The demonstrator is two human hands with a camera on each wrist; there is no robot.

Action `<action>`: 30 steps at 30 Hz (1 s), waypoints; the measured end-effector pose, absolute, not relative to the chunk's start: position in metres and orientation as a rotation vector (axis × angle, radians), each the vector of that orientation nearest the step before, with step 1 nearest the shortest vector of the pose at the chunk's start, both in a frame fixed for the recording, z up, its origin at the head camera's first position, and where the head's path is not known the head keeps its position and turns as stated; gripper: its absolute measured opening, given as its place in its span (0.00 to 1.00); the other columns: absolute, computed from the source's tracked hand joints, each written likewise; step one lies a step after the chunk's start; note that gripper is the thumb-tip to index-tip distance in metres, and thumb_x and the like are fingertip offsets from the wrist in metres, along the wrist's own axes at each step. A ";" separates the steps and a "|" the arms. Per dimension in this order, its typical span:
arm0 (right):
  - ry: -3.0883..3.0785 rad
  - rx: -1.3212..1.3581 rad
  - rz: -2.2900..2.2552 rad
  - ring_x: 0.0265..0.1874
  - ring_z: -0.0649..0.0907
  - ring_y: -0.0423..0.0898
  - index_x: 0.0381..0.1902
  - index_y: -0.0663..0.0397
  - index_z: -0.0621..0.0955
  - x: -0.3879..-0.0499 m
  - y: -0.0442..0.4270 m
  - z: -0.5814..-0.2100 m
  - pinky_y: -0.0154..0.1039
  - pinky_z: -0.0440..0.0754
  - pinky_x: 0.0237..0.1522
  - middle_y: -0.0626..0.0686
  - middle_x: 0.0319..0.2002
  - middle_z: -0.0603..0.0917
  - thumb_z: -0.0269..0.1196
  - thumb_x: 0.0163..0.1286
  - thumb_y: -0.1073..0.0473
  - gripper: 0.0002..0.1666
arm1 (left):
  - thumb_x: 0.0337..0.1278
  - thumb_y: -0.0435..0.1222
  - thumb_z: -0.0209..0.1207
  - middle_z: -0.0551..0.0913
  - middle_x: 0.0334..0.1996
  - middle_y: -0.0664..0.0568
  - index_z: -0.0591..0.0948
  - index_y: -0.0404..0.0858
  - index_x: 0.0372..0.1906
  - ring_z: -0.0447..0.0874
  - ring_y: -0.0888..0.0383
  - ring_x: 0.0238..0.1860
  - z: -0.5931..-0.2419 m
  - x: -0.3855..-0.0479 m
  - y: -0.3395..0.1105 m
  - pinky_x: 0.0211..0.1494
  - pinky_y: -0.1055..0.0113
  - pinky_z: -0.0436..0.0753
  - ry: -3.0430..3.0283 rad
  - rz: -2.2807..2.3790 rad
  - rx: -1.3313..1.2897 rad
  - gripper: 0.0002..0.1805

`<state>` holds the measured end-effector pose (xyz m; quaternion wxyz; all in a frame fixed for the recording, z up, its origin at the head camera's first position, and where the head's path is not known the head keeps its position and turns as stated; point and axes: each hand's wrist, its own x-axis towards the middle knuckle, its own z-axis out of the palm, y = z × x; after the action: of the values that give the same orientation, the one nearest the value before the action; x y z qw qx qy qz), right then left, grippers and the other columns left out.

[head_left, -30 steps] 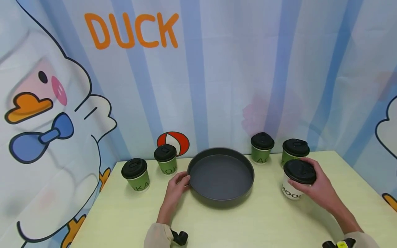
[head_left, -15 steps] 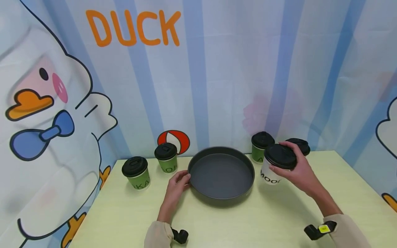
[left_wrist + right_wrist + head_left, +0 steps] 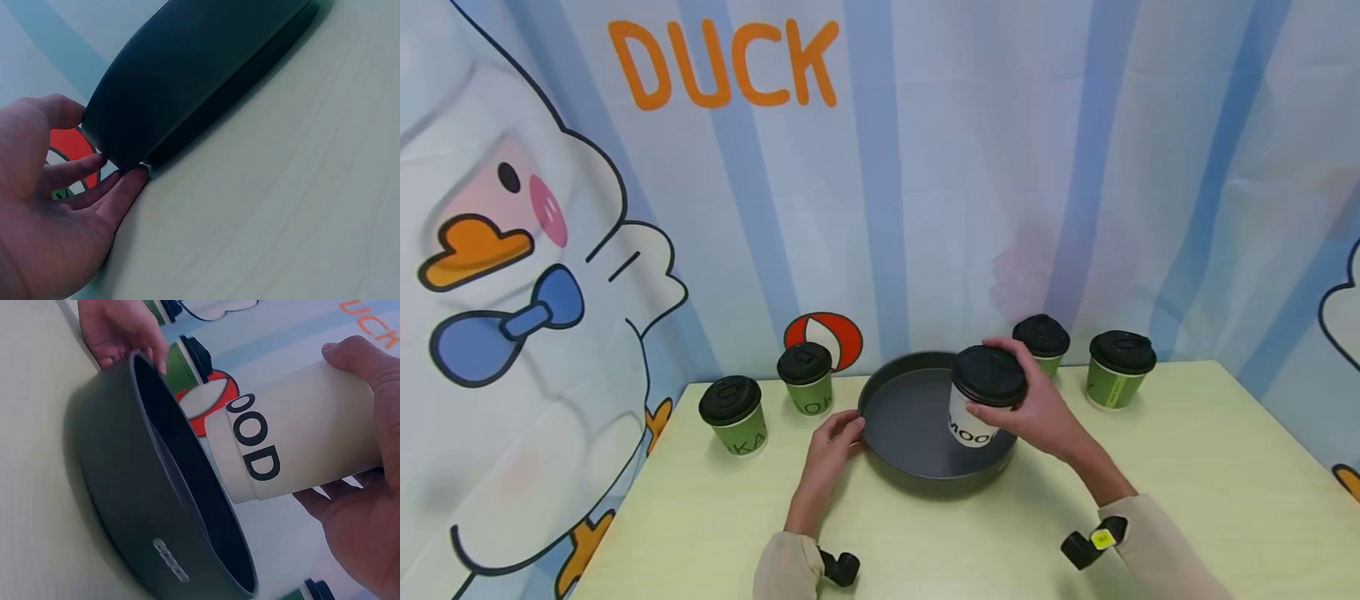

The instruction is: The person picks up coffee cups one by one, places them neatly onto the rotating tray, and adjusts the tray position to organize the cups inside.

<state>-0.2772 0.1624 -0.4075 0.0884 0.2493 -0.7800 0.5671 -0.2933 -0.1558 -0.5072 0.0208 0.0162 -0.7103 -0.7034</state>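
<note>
A white paper coffee cup [image 3: 972,421] with a black lid and dark lettering hangs over the right part of a round dark grey cake pan [image 3: 910,433]. My right hand [image 3: 1037,408] grips this cup, fingers and thumb around its upper part. In the right wrist view the base of the cup [image 3: 281,437] is just above the pan's rim, apart from the inside floor. The pan stands on the table, and my left hand [image 3: 831,454] holds its left side. In the left wrist view, the left hand's fingertips [image 3: 134,178] touch the lower edge of the pan [image 3: 181,75].
Two green cups with black lids, one nearer [image 3: 741,433] and one farther back [image 3: 808,396], stand left of the pan. Two more, one behind my right hand [image 3: 1041,337] and one farther right [image 3: 1116,379], are at the back. A duck-print curtain [image 3: 955,167] hangs behind the table [image 3: 917,550].
My right hand has lifted the white cup from the right side of the table and carried it left over the pan. The left hand has stayed at the pan's side.
</note>
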 end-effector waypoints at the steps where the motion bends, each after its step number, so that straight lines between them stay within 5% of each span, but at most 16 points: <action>1: -2.323 0.751 1.693 0.61 0.79 0.54 0.76 0.44 0.65 -0.277 0.157 -0.408 0.35 0.80 0.57 0.54 0.68 0.72 0.78 0.61 0.61 0.51 | 0.76 0.39 0.58 0.80 0.59 0.36 0.76 0.26 0.66 0.84 0.51 0.55 -0.507 -0.294 -0.155 0.60 0.58 0.85 -2.212 -2.175 0.056 0.24; 14: -2.361 0.848 1.650 0.63 0.76 0.49 0.73 0.34 0.68 -0.271 0.107 -0.427 0.58 0.75 0.64 0.46 0.68 0.73 0.81 0.57 0.53 0.50 | 0.75 0.45 0.58 0.87 0.47 0.38 0.78 0.20 0.60 0.87 0.53 0.45 -0.498 -0.291 -0.158 0.49 0.64 0.89 -2.352 -2.130 0.140 0.29; 30: -2.408 0.886 1.608 0.63 0.77 0.48 0.74 0.45 0.67 -0.277 0.081 -0.453 0.56 0.76 0.64 0.48 0.67 0.74 0.82 0.56 0.52 0.52 | 0.73 0.46 0.59 0.86 0.40 0.43 0.81 0.21 0.55 0.86 0.57 0.38 -0.495 -0.288 -0.157 0.45 0.66 0.89 -2.353 -2.146 0.199 0.28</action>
<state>-0.2770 0.0812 -0.4532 0.0565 0.2921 -0.7940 0.5302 -0.2880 -0.1573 -0.4952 -0.0247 0.0622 -0.7372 -0.6723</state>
